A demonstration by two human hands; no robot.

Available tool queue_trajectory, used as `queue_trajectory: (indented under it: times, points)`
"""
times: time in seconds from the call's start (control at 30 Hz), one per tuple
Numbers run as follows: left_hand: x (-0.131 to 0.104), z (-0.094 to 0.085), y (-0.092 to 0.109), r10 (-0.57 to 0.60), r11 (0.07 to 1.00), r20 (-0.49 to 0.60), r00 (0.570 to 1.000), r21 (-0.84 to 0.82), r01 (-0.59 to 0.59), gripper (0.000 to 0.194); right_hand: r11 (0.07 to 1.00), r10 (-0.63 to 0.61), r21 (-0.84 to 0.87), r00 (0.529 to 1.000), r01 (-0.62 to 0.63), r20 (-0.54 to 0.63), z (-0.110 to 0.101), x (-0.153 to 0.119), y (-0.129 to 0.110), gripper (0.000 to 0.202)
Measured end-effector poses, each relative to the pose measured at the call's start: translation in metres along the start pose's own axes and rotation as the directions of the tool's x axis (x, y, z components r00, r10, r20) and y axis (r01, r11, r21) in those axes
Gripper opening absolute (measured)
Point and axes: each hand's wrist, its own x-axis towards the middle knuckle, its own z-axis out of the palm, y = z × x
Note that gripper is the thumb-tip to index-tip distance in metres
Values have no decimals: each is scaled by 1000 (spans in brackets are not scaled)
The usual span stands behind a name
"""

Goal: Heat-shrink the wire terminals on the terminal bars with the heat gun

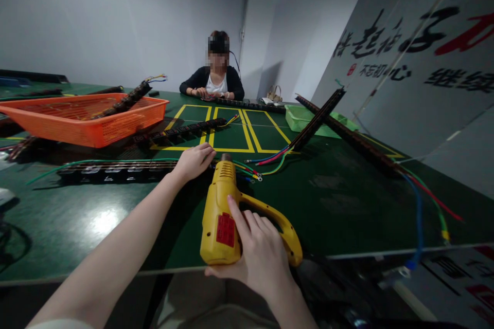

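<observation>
My right hand [259, 247] grips a yellow heat gun [222, 205] with a red label, one finger laid along its side. The gun's metal nozzle points away from me, toward the wires beside my left hand. My left hand [194, 161] is closed over the right end of a long black power strip [119, 170] lying on the table. Green, yellow, red and blue wires [245, 168] with ring terminals come out past that end. What exactly my left fingertips pinch is hidden behind the hand.
An orange basket [96, 131] stands at the left with a strip propped in it. Another black strip [189, 131] lies across yellow tape lines. At the right, two strips lean over a green basket [299, 122]. A person [212, 82] sits across the green table [328, 205].
</observation>
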Motion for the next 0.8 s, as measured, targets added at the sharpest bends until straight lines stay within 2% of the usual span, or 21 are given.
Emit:
queue_trajectory:
  times: [0.07,0.17,0.4,0.47,0.6,0.7,0.8]
  points:
    - [-4,-2,1,-38,987,48,998,160,30,55,1000,-8,10,1000,8,2,-3,-3,6,122]
    - [-6,-3,3,-126,959,128,984,271,88,58,1000,10,1,1000,-10,12,-11,-9,18,120]
    - [-5,-9,8,-177,944,164,970,306,121,64,990,83,-107,995,-88,-56,-21,-25,57,123]
    - [-5,-14,5,-169,935,113,979,332,123,62,983,111,-136,991,-120,-73,-22,-32,65,120]
    - [-7,-27,-4,-87,912,-84,993,393,114,52,967,180,-165,979,-194,-99,-26,-41,70,113]
    - [-8,-37,-7,-16,902,-219,976,418,109,45,967,189,-157,977,-203,-99,-28,-38,68,115]
    - [-7,-46,-4,31,907,-316,948,407,106,42,976,172,-130,984,-176,-39,-27,-25,68,117]
